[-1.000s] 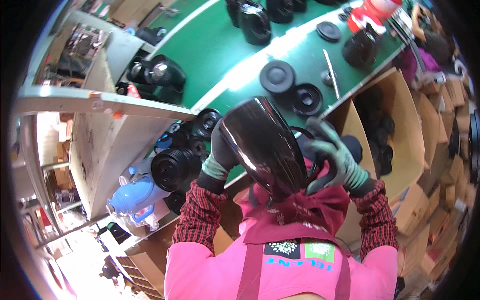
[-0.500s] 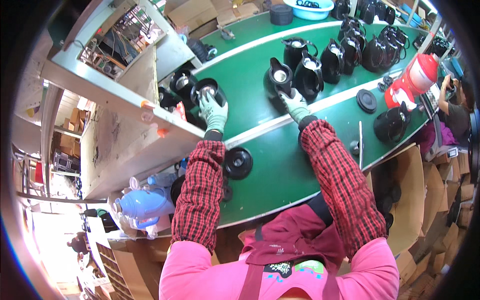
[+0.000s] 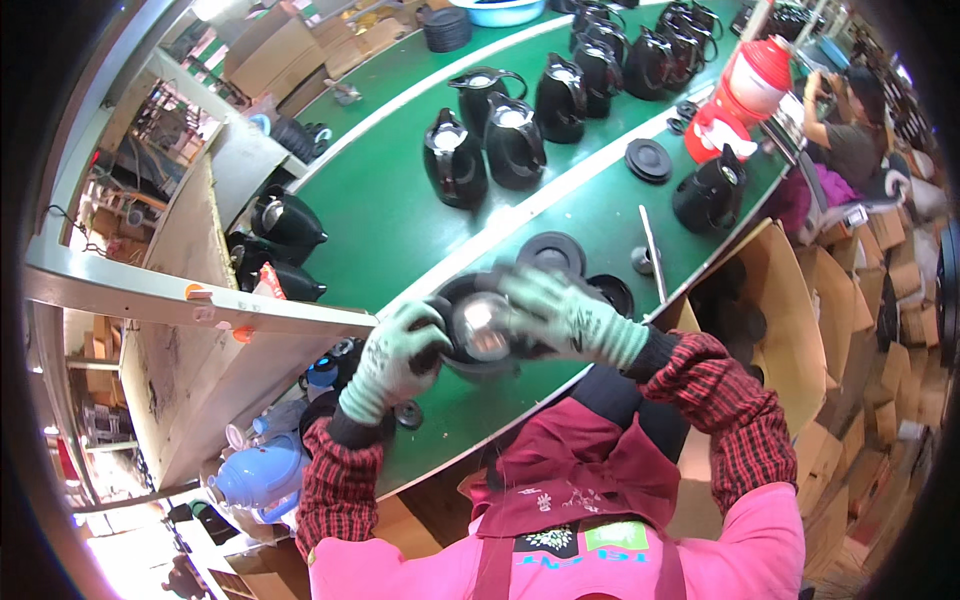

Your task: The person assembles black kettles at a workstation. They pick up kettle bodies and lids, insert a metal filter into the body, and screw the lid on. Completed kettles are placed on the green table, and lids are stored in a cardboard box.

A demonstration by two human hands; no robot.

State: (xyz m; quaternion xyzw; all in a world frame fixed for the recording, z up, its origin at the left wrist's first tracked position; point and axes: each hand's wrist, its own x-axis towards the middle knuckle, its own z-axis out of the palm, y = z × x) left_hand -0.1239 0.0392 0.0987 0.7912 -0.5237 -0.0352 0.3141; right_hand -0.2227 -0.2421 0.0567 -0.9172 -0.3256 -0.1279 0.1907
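Over the near part of the green table, a black thermos jug [image 3: 462, 350] lies tipped so that its round, shiny silver opening faces up at me. My left hand [image 3: 395, 360], in a pale green glove, is closed on the jug's left edge. My right hand [image 3: 570, 320], in the same kind of glove, is at the jug's right side, its fingers smeared by motion. Just beyond lie a black round disc [image 3: 552, 254] and a second dark disc [image 3: 612, 294], partly covered by the right hand.
Several black jugs with handles stand across the belt, the nearest a black jug [image 3: 454, 160]. Two more black jugs [image 3: 285, 215] lie at the left beside a metal frame [image 3: 200, 290]. A red-and-white jug [image 3: 740, 90], a blue jug [image 3: 258, 472] and a cardboard box [image 3: 785, 310] flank the table.
My left hand has brought a black jug from the left of the belt toward me. My right hand has left a standing jug and come back to this one. The view has shifted.
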